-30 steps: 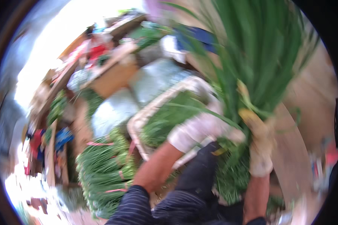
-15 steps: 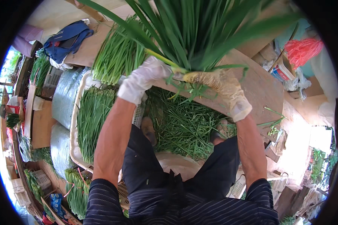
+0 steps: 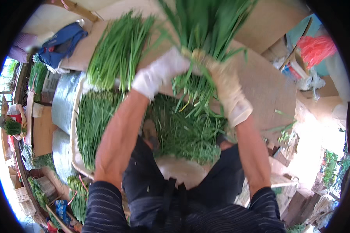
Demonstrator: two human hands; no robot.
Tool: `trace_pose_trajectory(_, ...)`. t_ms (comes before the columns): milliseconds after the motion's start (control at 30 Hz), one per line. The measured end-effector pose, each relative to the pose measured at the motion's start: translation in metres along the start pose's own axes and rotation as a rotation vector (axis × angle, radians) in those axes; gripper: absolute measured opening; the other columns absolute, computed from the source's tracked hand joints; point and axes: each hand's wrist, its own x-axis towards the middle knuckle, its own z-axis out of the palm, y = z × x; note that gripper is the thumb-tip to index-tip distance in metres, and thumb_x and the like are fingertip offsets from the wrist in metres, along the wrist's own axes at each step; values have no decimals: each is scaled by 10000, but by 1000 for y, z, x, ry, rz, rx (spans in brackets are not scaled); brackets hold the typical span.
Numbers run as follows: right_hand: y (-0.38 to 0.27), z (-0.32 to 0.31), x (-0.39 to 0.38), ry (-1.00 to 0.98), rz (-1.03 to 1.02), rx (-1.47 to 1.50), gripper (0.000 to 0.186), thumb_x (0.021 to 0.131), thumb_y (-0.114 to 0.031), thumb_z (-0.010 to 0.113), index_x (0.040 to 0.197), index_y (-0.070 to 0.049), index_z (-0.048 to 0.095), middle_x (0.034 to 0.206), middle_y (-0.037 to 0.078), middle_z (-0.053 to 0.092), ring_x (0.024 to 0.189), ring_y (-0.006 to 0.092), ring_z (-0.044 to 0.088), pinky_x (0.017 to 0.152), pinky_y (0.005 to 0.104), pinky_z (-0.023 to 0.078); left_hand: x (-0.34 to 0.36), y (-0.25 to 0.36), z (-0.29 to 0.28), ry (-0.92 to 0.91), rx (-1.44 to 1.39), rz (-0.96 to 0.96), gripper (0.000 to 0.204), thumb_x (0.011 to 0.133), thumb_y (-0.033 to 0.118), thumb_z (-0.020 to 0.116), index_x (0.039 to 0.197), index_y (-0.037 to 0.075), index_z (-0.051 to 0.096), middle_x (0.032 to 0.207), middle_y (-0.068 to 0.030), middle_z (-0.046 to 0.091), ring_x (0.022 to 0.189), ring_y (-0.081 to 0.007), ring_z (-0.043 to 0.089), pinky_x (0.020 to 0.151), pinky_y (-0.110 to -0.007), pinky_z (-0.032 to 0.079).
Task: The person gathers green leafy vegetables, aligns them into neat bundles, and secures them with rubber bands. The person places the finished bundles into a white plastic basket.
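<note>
1. Holding a bunch of long greens [image 3: 212,29] out over the brown board [image 3: 262,87], I have my gloved right hand [image 3: 225,79] curled around its base, the tops fanning away from me.
2. My gloved left hand [image 3: 167,70] meets it at the base, fingers bent; blur hides whether they pinch anything, so I cannot tell.
3. Loose leaves [image 3: 194,87] hang beneath my hands, above a leaf heap [image 3: 194,134]; a slack right grip could drop good stalks into it.
4. Too hard a tug from the left might snap stems.
5. A wide leftward swing could scatter the cut greens [image 3: 118,50] lying near the basket [image 3: 75,136].
</note>
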Motion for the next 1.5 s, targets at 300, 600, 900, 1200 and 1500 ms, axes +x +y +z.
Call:
trace_pose_trajectory(300, 66, -59, 26, 289, 626, 417, 362, 993, -335, 697, 1267, -98, 699, 1173, 69, 734, 999, 188, 700, 897, 354, 579, 44, 33, 45, -145, 690, -445, 748, 834, 580, 668, 1349, 39, 644, 1344, -184, 670, 1259, -332, 621, 1067, -432, 472)
trace_pose_trajectory(600, 49, -84, 5, 251, 658, 217, 657, 1003, -431, 650, 1526, -83, 461, 1511, 136, 516, 1291, 265, 569, 1036, 446, 510, -32, 25, 61, 349, 733, -187, 842, 877, 554, 676, 1433, -52, 495, 1371, -255, 613, 1298, -389, 580, 1096, -453, 455)
trace_pose_trajectory(900, 33, -197, -91, 87, 195, -393, 638, 1113, -399, 394, 1630, -56, 246, 1683, 161, 246, 1524, 338, 303, 1263, 472, 212, -305, -60, -9, 761, 192, -467, 737, 861, 375, 764, 1440, -22, 541, 1382, -249, 629, 1310, -341, 597, 1130, -419, 440)
trace_pose_trajectory(1200, -40, -14, -131, 319, -42, -463, 456, 1078, -256, 566, 1430, 35, 550, 1391, 200, 617, 1260, 319, 622, 1121, 432, 473, -574, -228, -80, 1018, 987, -1153, 1107, 740, 308, 870, 1623, 62, 250, 1637, -297, 289, 1528, -432, 271, 1237, -523, 242)
trace_pose_trajectory(1500, -38, 223, -165, -169, 251, -113, 365, 1043, -165, 616, 1344, 41, 629, 1188, 166, 705, 1019, 232, 697, 968, 354, 566, -599, -267, -128, 933, 931, -1372, 1293, 650, 304, 938, 1663, 117, 157, 1656, -328, 211, 1536, -466, 244, 1258, -525, 227)
